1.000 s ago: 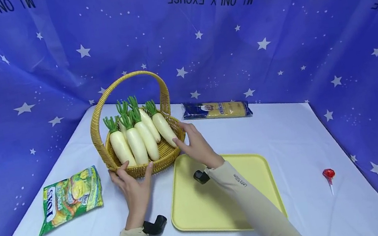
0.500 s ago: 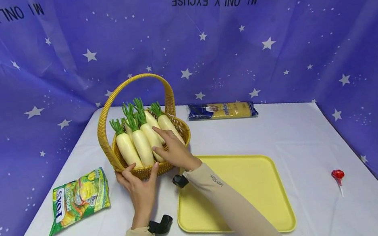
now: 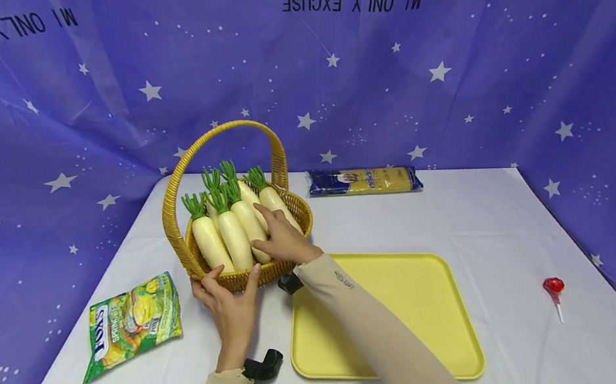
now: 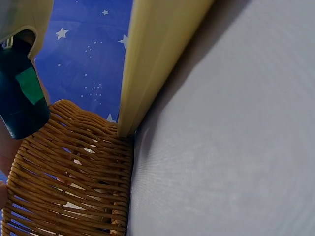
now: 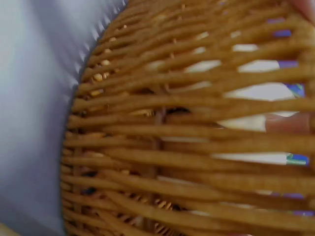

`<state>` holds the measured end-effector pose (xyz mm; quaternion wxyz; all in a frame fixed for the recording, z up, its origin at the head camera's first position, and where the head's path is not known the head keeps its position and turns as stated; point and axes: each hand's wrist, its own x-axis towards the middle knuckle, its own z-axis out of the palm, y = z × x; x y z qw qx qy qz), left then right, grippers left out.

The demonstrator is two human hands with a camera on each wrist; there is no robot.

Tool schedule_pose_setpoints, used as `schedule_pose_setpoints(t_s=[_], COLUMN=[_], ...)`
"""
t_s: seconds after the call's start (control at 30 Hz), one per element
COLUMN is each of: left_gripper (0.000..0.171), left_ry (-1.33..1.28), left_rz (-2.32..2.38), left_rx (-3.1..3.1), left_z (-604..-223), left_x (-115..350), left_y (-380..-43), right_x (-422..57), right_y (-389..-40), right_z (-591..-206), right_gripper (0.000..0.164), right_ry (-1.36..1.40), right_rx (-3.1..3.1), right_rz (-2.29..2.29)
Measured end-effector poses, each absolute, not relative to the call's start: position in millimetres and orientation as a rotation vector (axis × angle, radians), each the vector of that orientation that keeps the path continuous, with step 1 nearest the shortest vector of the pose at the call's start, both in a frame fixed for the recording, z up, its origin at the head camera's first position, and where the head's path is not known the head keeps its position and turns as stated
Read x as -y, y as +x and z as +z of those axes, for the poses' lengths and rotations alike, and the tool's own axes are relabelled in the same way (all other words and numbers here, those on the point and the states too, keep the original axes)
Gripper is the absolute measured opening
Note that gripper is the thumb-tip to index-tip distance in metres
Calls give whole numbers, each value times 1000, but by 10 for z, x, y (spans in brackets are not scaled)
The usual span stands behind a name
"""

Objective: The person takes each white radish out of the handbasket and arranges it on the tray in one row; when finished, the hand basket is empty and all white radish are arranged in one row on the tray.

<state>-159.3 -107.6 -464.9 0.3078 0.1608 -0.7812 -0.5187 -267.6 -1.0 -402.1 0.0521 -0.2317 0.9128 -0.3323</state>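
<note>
A wicker basket (image 3: 300, 210) with a tall arched handle holds several white daikon radishes (image 3: 210, 243) with green stalks, tops toward the back. My left hand (image 3: 232, 309) spreads along its front wall, thumb and a fingertip hooked over the rim. With my right hand (image 3: 286, 238) I reach over the front right rim and hold a daikon radish (image 3: 248, 221) in the middle, thumb low on it, fingers along its right side. The hand hides the part beside its lower end. In the right wrist view, part of a finger (image 5: 285, 123) shows through the weave.
A yellow tray (image 3: 409, 309) lies right of the basket, under my right forearm. At the left is a green Fox's candy bag (image 3: 131, 324). A pasta packet (image 3: 364, 181) lies at the back, and a red lollipop (image 3: 553, 288) at the right. Blue starred cloth surrounds the table.
My right hand has moved left from the basket's right rim into the middle radishes. The left hand stays at the front rim. The head view has shifted slightly.
</note>
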Motion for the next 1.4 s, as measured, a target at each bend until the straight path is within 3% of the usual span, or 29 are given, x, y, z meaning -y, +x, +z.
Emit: schedule_pose_setpoints(t_s=[0.5,1.4], left_gripper=[67,66], left_ry=[403,424], left_rz=[-1313,-1297], left_rx=[2061,2074], left_z=[-4666,-4652], left_x=[1071,1080], left_y=[-1582,-1582], right_x=[64,122], right_y=[-2786,-2863], right_z=[-3995,-4101], right_gripper=[97,96], right_ry=[-688,-733], right_rx=[-2689,-2753], right_rz=[-789,-865])
